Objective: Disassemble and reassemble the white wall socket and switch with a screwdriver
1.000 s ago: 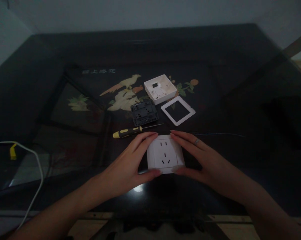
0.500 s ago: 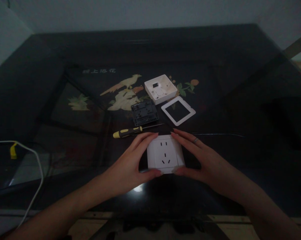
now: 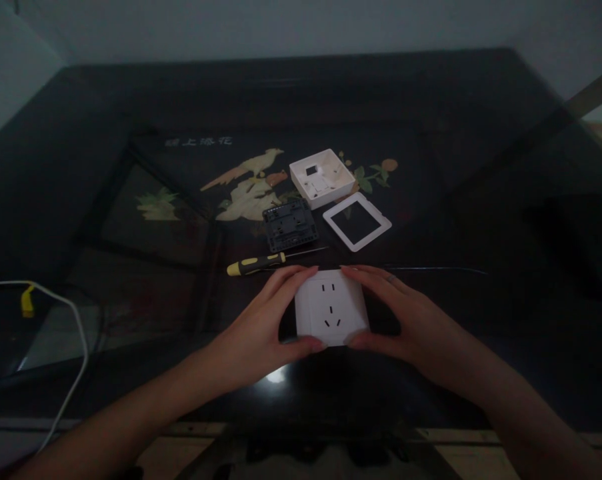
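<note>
A white wall socket panel point(image 3: 331, 308) with several dark slots faces up near the front of the table. My left hand point(image 3: 281, 317) grips its left side, fingertips at the far edge and thumb at the near edge. On the other side my right hand point(image 3: 395, 313), wearing a ring, holds it the same way. Just beyond lies a yellow and black screwdriver point(image 3: 255, 263), its shaft pointing right. Behind that are a dark grey plastic backing plate point(image 3: 291, 225), a white square frame point(image 3: 331, 219) and an open white mounting box point(image 3: 307, 188).
The dark glossy table point(image 3: 455, 147) bears a bird and flower picture. A white cable point(image 3: 78, 320) with a yellow tag point(image 3: 27, 301) runs along the left side. A thin dark strand point(image 3: 441, 269) lies to the right of the screwdriver.
Both hands keep hold of the socket panel in nearly the same spot. My right fingertips have shifted slightly at its far edge.
</note>
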A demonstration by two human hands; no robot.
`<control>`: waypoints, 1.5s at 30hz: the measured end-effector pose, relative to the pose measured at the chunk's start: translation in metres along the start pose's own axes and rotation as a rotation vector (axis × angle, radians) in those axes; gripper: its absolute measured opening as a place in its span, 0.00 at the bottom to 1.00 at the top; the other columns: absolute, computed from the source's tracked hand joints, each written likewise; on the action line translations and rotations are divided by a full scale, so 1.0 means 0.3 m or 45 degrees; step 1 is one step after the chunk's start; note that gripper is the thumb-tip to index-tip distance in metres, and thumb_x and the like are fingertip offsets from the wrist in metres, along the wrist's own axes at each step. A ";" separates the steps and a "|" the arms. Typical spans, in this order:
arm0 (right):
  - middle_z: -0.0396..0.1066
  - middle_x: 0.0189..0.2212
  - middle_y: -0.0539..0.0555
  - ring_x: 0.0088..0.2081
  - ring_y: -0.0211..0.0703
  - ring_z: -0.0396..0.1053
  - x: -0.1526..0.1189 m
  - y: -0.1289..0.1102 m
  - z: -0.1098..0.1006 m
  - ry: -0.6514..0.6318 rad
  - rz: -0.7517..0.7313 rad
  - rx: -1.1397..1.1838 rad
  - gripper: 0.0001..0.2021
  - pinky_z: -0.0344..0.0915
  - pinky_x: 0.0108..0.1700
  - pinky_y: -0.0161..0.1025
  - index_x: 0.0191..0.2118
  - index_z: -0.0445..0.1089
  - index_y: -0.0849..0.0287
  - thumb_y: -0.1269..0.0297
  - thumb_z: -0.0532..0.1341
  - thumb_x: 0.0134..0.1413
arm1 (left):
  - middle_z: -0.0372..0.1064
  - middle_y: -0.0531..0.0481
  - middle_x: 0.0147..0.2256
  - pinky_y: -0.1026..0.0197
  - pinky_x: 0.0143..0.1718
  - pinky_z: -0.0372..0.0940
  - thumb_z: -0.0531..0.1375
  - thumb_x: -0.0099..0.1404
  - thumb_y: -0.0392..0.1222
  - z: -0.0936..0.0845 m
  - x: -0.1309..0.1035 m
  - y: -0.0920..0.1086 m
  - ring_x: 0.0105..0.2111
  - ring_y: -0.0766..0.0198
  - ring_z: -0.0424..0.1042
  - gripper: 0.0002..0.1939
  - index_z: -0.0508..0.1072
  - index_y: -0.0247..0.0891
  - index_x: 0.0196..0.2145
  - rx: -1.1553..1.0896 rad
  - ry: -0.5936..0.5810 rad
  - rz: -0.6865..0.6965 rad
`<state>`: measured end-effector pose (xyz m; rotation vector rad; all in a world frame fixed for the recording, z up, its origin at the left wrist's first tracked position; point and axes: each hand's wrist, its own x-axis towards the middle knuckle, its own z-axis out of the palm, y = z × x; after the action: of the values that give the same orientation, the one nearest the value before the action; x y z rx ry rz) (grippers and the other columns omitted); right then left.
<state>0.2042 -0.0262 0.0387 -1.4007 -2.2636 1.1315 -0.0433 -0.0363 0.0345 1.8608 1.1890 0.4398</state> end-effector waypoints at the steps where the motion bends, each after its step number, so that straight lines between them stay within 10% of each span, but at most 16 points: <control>1: 0.61 0.64 0.63 0.64 0.54 0.62 0.001 -0.001 0.000 -0.002 -0.002 -0.010 0.38 0.62 0.63 0.56 0.65 0.57 0.58 0.61 0.70 0.49 | 0.55 0.41 0.62 0.43 0.65 0.56 0.69 0.58 0.44 0.001 0.000 -0.002 0.64 0.48 0.58 0.41 0.55 0.43 0.64 0.008 -0.001 0.004; 18: 0.60 0.64 0.67 0.63 0.59 0.62 0.006 0.004 -0.030 -0.057 -0.093 -0.211 0.42 0.63 0.61 0.58 0.66 0.57 0.61 0.55 0.71 0.48 | 0.52 0.38 0.67 0.39 0.65 0.54 0.70 0.55 0.52 -0.007 0.013 -0.047 0.66 0.46 0.56 0.48 0.52 0.45 0.67 0.167 -0.006 0.208; 26: 0.60 0.65 0.58 0.66 0.56 0.58 0.008 0.023 -0.075 0.142 -0.173 -0.024 0.31 0.57 0.65 0.60 0.65 0.59 0.49 0.53 0.64 0.57 | 0.58 0.42 0.65 0.44 0.66 0.54 0.59 0.68 0.48 -0.066 0.002 0.004 0.64 0.50 0.59 0.29 0.60 0.43 0.64 0.179 0.118 0.183; 31: 0.58 0.66 0.59 0.65 0.55 0.59 0.019 0.024 -0.042 0.012 -0.132 -0.027 0.34 0.58 0.65 0.58 0.65 0.60 0.52 0.55 0.67 0.53 | 0.52 0.38 0.67 0.43 0.66 0.53 0.69 0.57 0.53 -0.069 -0.007 0.007 0.67 0.45 0.54 0.45 0.56 0.38 0.66 0.275 -0.010 0.075; 45: 0.53 0.68 0.61 0.67 0.55 0.55 0.022 0.024 -0.039 -0.029 -0.153 -0.081 0.40 0.56 0.66 0.58 0.67 0.56 0.53 0.51 0.68 0.51 | 0.55 0.37 0.65 0.40 0.64 0.56 0.66 0.59 0.49 -0.046 -0.006 -0.007 0.64 0.46 0.59 0.44 0.51 0.41 0.67 0.307 -0.026 0.088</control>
<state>0.2122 -0.0133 0.0402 -1.2612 -2.3838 1.0516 -0.0546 -0.0309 0.0411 2.1124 1.2103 0.3249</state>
